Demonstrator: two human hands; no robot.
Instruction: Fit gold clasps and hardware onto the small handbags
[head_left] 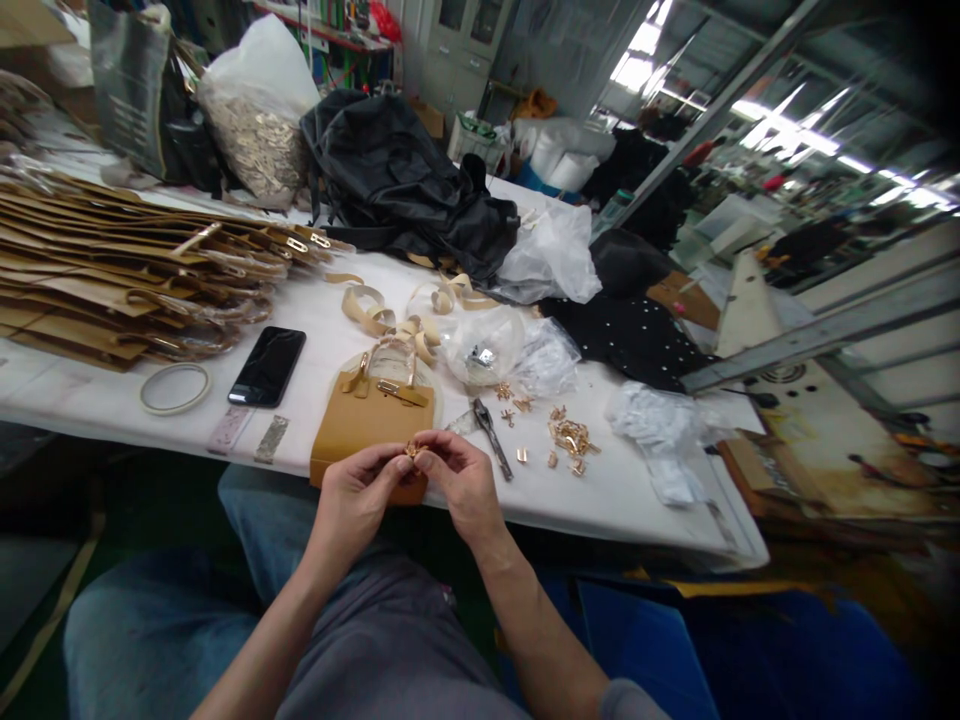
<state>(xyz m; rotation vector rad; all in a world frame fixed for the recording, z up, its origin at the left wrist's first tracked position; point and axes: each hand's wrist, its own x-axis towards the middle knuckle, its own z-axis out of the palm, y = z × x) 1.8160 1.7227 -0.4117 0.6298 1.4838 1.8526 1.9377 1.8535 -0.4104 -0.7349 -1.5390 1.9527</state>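
Between the fingertips of my left hand (361, 490) and my right hand (466, 482) is a small gold metal piece (412, 451), pinched from both sides. Behind them, at the table's front edge, a tan handbag (367, 415) stands with its handle up; my hands partly cover its lower front. Right of the bag lies a dark metal tool (491, 438). Farther right are a pile of gold hardware (571, 436) and a few loose gold pieces (522, 456).
A black phone (268, 367) and a tape roll (175, 388) lie left of the bag, near stacked tan leather pieces (127, 270). Behind are tan strips (367, 309), clear plastic bags (487, 345) and a black backpack (405, 180). A white plastic bundle (664, 430) lies at the right.
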